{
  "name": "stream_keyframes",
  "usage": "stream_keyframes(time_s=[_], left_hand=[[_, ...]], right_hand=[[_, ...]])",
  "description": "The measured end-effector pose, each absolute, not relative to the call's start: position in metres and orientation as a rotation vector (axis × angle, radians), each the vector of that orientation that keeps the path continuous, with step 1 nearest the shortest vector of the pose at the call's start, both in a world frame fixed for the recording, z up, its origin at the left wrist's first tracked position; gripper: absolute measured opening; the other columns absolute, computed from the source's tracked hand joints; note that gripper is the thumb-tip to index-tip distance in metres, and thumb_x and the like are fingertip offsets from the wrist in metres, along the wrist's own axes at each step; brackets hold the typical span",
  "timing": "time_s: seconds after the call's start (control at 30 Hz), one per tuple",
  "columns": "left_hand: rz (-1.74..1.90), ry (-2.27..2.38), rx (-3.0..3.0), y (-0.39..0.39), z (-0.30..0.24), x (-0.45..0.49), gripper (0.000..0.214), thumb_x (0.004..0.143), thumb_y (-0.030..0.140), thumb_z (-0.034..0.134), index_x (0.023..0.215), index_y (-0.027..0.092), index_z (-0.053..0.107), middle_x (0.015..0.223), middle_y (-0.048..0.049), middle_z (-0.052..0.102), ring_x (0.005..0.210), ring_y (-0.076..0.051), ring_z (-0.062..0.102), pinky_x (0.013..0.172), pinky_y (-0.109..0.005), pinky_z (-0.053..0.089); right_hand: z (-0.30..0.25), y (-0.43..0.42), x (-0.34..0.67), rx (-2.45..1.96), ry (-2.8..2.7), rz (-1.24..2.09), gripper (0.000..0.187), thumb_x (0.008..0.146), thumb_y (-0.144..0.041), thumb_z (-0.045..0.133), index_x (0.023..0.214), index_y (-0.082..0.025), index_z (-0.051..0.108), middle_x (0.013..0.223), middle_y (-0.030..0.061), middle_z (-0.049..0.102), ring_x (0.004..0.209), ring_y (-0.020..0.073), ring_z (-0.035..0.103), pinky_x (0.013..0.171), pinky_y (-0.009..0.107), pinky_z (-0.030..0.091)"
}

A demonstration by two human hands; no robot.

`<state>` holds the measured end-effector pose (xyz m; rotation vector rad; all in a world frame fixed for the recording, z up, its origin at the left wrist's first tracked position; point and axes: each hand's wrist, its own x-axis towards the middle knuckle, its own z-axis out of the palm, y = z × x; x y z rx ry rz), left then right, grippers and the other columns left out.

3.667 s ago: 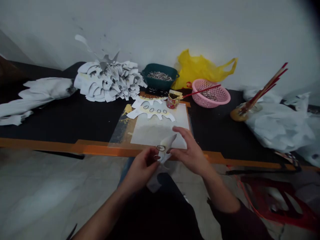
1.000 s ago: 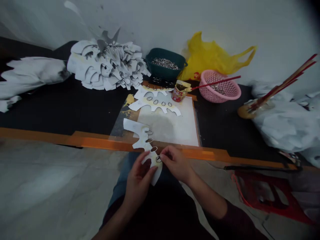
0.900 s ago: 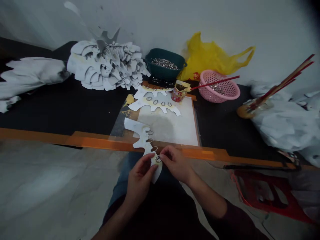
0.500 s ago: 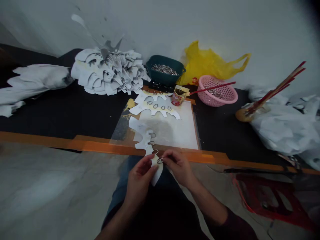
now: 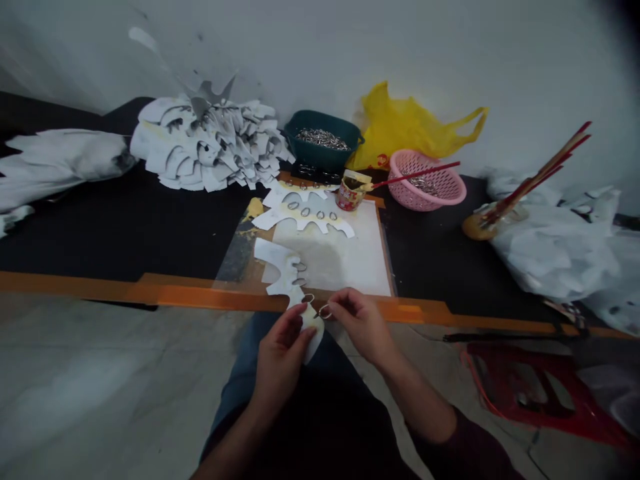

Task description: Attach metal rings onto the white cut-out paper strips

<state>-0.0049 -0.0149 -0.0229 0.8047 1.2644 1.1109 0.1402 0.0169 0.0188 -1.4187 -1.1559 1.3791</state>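
From my feed: white paper [image 5: 285,280] on a black surface [image 5: 150,227] edged in orange [image 5: 200,298].

I can see pale yellow smears on the paper and a silver ring [image 5: 325,311] against it. Behind sit a dark green basket [image 5: 320,125] of silver rings, a bright yellow plastic bag [image 5: 400,127], a pink lattice-patterned basket [image 5: 425,188], a red-patterned can [image 5: 349,195] and a red-handled brush [image 5: 415,175]. Low on my right, a red stool [image 5: 520,393].

No legible writing anywhere

The small tin [image 5: 349,195] has a patterned label, and the yellow plastic bag [image 5: 400,130] has a small red printed mark, but both are too small and blurred to read
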Motion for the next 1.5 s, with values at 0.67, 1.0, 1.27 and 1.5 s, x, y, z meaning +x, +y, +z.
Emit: stream_keyframes(time_s=[0.67, 1.0, 1.27, 1.5], left_hand=[[1.097, 1.272, 0.777, -0.019, -0.024, -0.008, 0.041, 0.068, 0.028, 0.069, 0.108, 0.023, 0.061, 0.1, -0.0034, 0.065, 0.091, -0.016, 0.059, 0.084, -0.027, 0.045], [1.132, 1.191, 0.68, -0.025, -0.028, -0.008, 0.04, 0.072, 0.028, 0.066, 0.111, 0.027, 0.06, 0.121, -0.0024, 0.059, 0.117, -0.019, 0.048, 0.099, -0.029, 0.037], [1.211, 1.154, 0.674, -0.02, -0.025, -0.004, 0.035, 0.067, 0.024, 0.07, 0.101, 0.022, 0.062, 0.105, -0.0038, 0.066, 0.097, -0.017, 0.06, 0.085, -0.028, 0.048], [1.229, 1.202, 0.768, -0.022, -0.024, -0.001, 0.033, 0.069, 0.026, 0.068, 0.1, 0.02, 0.061, 0.106, -0.006, 0.064, 0.1, -0.02, 0.058, 0.088, -0.032, 0.046]], right_hand=[[0.014, 0.015, 0.124, -1.636, -1.638, 0.93, 0.008, 0.076, -0.017, 0.054, 0.069, -0.017, 0.056, 0.065, -0.0014, 0.055, 0.062, 0.0105, 0.049, 0.057, 0.022, 0.037], [0.015, 0.01, 0.121, -1.647, -1.674, 0.878, 0.008, 0.078, -0.017, 0.051, 0.072, -0.018, 0.056, 0.068, 0.0002, 0.058, 0.066, 0.0123, 0.051, 0.061, 0.024, 0.039], [0.024, 0.007, 0.118, -1.651, -1.898, 0.733, 0.009, 0.082, -0.015, 0.046, 0.08, -0.019, 0.054, 0.077, 0.0022, 0.059, 0.073, 0.0149, 0.053, 0.067, 0.027, 0.039], [0.021, 0.005, 0.113, -1.697, -1.835, 0.792, 0.008, 0.083, -0.015, 0.043, 0.081, -0.02, 0.049, 0.076, 0.0024, 0.058, 0.07, 0.0148, 0.054, 0.065, 0.027, 0.039]])
